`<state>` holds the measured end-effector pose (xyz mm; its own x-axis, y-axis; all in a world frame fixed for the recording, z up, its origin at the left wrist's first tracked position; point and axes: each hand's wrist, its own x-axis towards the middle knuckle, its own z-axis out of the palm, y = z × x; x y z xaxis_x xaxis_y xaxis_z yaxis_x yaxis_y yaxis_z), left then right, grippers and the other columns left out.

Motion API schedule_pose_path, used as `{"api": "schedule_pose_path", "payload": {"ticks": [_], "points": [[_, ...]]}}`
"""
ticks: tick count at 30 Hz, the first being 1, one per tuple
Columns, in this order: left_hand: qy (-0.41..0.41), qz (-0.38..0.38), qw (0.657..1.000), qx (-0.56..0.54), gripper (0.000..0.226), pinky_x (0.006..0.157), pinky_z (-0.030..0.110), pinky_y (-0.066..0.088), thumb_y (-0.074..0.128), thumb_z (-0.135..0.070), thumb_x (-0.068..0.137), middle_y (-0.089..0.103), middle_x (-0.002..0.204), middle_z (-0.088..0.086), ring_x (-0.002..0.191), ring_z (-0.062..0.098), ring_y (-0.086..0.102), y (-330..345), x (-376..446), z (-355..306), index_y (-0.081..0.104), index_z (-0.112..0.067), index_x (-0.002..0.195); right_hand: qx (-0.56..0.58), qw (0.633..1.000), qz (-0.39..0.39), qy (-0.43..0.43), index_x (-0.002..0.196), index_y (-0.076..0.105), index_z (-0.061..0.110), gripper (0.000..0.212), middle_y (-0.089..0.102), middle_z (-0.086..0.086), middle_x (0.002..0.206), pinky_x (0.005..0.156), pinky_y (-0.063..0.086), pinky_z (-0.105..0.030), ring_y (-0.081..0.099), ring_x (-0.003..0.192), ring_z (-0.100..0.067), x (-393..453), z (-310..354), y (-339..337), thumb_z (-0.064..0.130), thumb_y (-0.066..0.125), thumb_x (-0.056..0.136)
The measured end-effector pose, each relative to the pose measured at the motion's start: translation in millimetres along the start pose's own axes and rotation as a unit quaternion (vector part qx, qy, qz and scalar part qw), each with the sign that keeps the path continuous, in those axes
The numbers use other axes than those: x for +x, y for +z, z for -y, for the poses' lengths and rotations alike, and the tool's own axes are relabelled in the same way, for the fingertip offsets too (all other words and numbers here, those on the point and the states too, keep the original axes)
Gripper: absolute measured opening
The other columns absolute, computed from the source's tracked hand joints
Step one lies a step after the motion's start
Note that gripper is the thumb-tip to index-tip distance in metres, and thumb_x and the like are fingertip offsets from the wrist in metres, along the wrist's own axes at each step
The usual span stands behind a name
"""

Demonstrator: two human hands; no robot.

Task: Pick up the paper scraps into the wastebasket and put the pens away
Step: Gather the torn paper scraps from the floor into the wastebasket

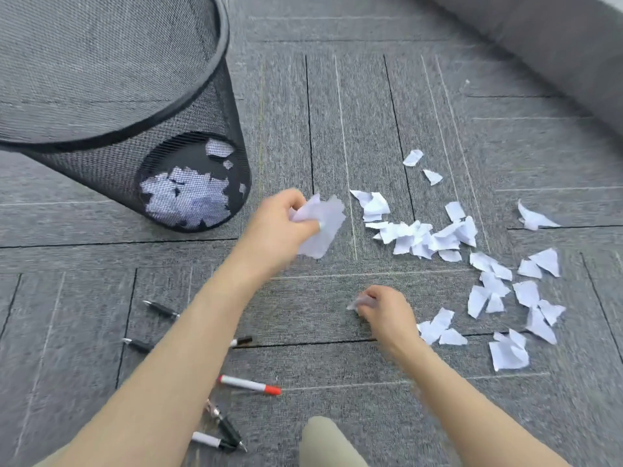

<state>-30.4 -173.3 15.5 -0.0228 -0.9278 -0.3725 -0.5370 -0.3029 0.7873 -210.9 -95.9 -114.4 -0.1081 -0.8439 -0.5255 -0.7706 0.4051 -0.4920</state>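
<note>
A black mesh wastebasket (215,106) stands at the upper left with white scraps on its bottom. My left hand (276,227) is just right of its base, shut on a bunch of white paper scraps (323,227). My right hand (387,311) is lower, pinching a small scrap (359,303) at its fingertips. Several loose paper scraps (435,235) lie scattered on the grey carpet to the right. Several pens lie at the lower left, among them a red-capped marker (249,385) and a black pen (161,309); my left forearm hides part of one.
Grey carpet tiles (337,129) cover the floor. A grey upholstered edge (539,38) runs along the upper right. My knee (323,439) shows at the bottom centre.
</note>
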Motion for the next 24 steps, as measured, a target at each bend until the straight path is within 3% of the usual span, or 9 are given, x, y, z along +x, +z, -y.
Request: {"api": "schedule_pose_path", "payload": {"ticks": [3,6,8,10,14,18,19,21,24], "points": [[0.069,-0.049,0.996,-0.031,0.026,0.046,0.027,0.02,0.064,-0.015,0.082,0.046,0.066,0.009,0.048,0.015,0.031,-34,-2,-34,0.043,-0.019,0.067,0.021,0.998,0.061,0.022,0.093,0.062,0.018,0.007,0.064,0.002,0.093,0.052,0.037,-0.015,0.047,0.056,-0.004,6,13,-18,0.015,0.057,0.09],[0.126,-0.109,0.981,-0.102,0.019,0.049,0.025,0.031,0.067,-0.016,0.078,0.053,0.064,0.004,0.05,0.013,0.041,-71,-8,-59,0.049,-0.02,0.073,0.138,0.987,0.082,0.017,0.12,0.059,0.007,0.036,0.066,0.003,0.099,0.058,0.05,-0.011,0.063,0.063,-0.001,9,57,-50,0.023,0.061,0.088],[0.159,-0.174,0.955,-0.179,0.018,0.059,0.025,0.044,0.067,-0.012,0.078,0.062,0.069,0.0,0.06,0.011,0.055,-100,-10,-72,0.051,-0.02,0.076,0.225,0.97,0.069,-0.062,0.117,0.061,0.009,0.036,0.067,0.005,0.094,0.06,0.054,-0.014,0.066,0.072,0.0,7,115,-84,0.028,0.063,0.086],[0.177,-0.269,0.926,-0.198,0.023,0.064,0.022,0.046,0.067,-0.01,0.077,0.062,0.07,-0.011,0.062,0.004,0.058,-129,-9,-77,0.051,-0.026,0.077,0.306,0.935,0.037,-0.177,0.107,0.065,0.01,0.028,0.066,0.007,0.08,0.054,0.047,-0.011,0.059,0.059,0.007,2,185,-121,0.026,0.066,0.084],[0.12,-0.423,0.897,0.039,0.021,0.061,0.02,0.029,0.058,-0.009,0.08,0.056,0.088,-0.006,0.078,0.018,0.052,-177,3,-63,0.056,-0.017,0.099,0.308,0.882,-0.04,-0.353,0.077,0.063,0.014,0.008,0.05,0.017,0.042,0.042,0.032,-0.009,0.041,0.038,0.004,-2,302,-164,0.015,0.07,0.081],[0.011,-0.331,0.922,0.199,0.05,0.075,0.03,0.036,0.056,-0.004,0.083,0.061,0.112,0.014,0.101,0.033,0.056,-199,10,-36,0.044,-0.014,0.13,0.145,0.902,-0.057,-0.403,0.068,0.059,0.016,0.015,0.044,0.014,0.046,0.035,0.025,-0.009,0.035,0.034,0.001,19,357,-146,0.02,0.067,0.081],[-0.009,-0.297,0.931,0.21,0.062,0.081,0.033,0.039,0.061,-0.009,0.083,0.058,0.119,0.015,0.107,0.034,0.056,-199,9,-30,0.033,-0.017,0.139,0.086,0.908,-0.053,-0.407,0.079,0.063,0.016,0.005,0.05,0.013,0.057,0.038,0.028,-0.007,0.041,0.039,0.002,24,362,-138,0.02,0.065,0.082],[-0.029,-0.272,0.937,0.218,0.08,0.092,0.039,0.041,0.066,-0.023,0.083,0.055,0.126,0.014,0.114,0.034,0.054,-196,5,-22,0.017,-0.022,0.146,-0.011,0.91,-0.034,-0.413,0.105,0.065,0.018,0.023,0.066,0.007,0.086,0.056,0.043,-0.007,0.06,0.067,-0.002,33,363,-127,0.019,0.064,0.083],[-0.003,-0.304,0.926,0.224,0.07,0.096,0.043,0.041,0.062,-0.027,0.086,0.056,0.125,0.01,0.113,0.033,0.054,-188,-2,-18,0.025,-0.022,0.145,-0.041,0.91,-0.046,-0.41,0.116,0.063,0.022,0.035,0.068,0.006,0.112,0.096,0.046,-0.029,0.062,0.104,-0.011,33,355,-121,0.024,0.067,0.081]]}}
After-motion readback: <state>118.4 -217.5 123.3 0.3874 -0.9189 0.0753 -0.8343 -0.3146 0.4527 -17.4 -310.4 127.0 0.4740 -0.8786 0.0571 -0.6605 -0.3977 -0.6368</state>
